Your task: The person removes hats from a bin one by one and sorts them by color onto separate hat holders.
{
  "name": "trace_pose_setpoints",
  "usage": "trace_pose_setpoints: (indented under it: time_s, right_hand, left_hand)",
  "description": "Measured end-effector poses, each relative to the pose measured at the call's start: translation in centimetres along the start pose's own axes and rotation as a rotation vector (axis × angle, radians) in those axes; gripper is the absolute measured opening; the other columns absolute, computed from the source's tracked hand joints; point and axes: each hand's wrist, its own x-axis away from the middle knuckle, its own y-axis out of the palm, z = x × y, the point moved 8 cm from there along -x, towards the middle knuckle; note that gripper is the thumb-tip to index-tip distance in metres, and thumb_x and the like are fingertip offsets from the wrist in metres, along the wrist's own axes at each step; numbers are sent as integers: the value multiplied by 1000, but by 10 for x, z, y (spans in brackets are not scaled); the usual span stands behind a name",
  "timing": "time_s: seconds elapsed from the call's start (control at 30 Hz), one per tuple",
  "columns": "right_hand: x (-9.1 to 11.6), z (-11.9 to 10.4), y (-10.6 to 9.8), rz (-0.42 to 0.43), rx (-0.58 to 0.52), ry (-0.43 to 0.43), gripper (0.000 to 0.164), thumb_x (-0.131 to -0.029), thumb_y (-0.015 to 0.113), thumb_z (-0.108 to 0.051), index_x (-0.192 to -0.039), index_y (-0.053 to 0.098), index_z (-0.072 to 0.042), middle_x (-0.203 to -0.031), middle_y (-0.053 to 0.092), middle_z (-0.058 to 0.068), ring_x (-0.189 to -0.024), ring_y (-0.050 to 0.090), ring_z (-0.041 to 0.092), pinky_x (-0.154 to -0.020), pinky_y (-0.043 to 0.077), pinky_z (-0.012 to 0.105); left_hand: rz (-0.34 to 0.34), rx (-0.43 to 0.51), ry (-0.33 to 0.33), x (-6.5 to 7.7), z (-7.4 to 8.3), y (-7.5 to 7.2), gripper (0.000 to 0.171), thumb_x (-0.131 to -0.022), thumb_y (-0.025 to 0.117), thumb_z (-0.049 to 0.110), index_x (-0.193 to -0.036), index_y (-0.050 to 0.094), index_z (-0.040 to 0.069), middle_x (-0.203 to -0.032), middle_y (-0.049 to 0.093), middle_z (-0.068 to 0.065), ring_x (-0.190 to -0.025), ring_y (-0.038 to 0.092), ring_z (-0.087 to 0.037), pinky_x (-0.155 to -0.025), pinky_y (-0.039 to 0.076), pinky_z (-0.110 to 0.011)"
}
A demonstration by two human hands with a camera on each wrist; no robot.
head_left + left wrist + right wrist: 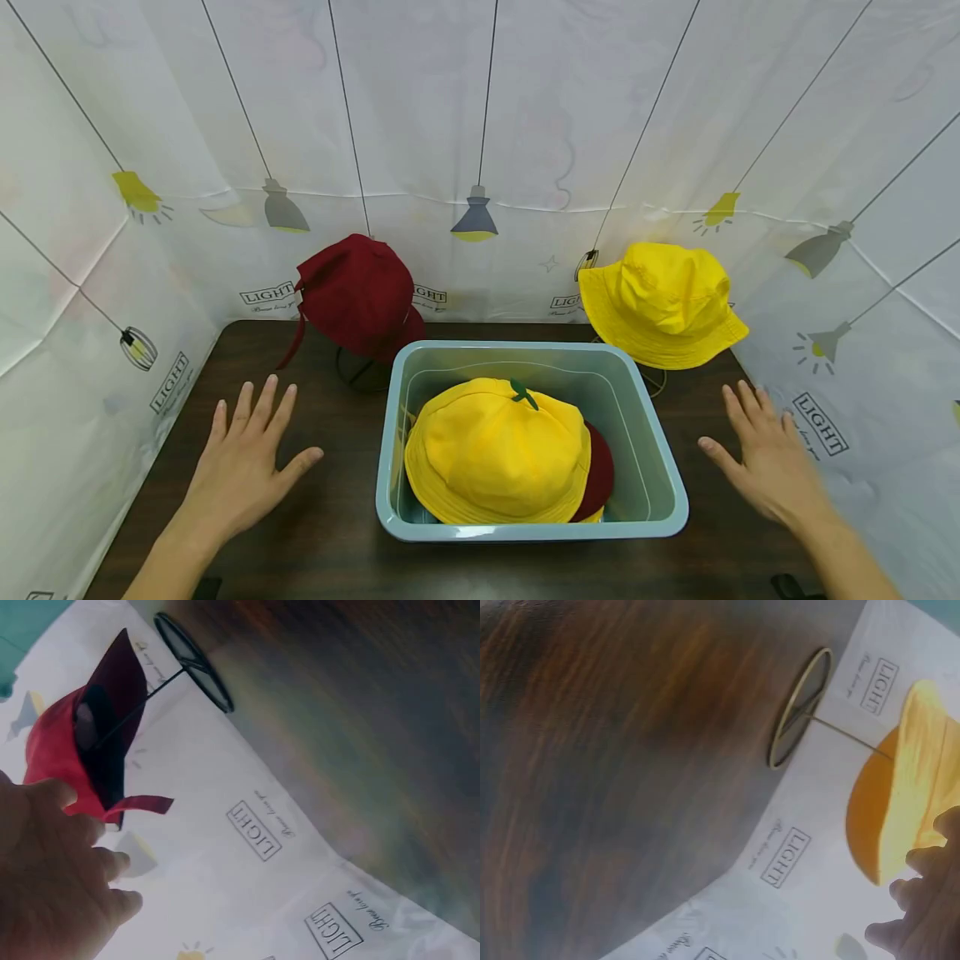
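My left hand (243, 467) is held out at the left of the table with fingers spread, holding nothing. Beyond it a dark red cap (358, 292) with a hanging strap sits on a black wire stand (196, 664). On the other side my right hand (772, 458) is likewise spread and holds nothing. The nearest thing past it is a yellow bucket hat (667, 304) on a brass-coloured wire stand (801, 712). Between the hands stands a blue-grey plastic bin (652, 467). Inside it lies a yellow hat (498, 454) with a green leaf on top, partly covering a dark red piece (600, 471).
The dark wooden table (322, 533) carries the bin near its middle and both stands at the back. White curtain (525, 108) printed with lamps encloses the back and sides. Small black objects (787, 586) show at the bottom edge by each forearm.
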Motion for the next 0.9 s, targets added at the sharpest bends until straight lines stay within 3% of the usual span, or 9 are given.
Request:
trace_pose_setpoints:
  time_s: [0.9]
  right_hand:
    - [-10, -40, -51, 69, 38, -102, 90, -104, 61, -46, -169, 11, -8, -174, 10, 21, -157, 14, 48, -122, 2, 70]
  left_hand:
    - [54, -28, 81, -6, 33, -27, 97, -97, 60, 65, -167, 23, 7, -173, 14, -21, -159, 2, -44, -124, -13, -58]
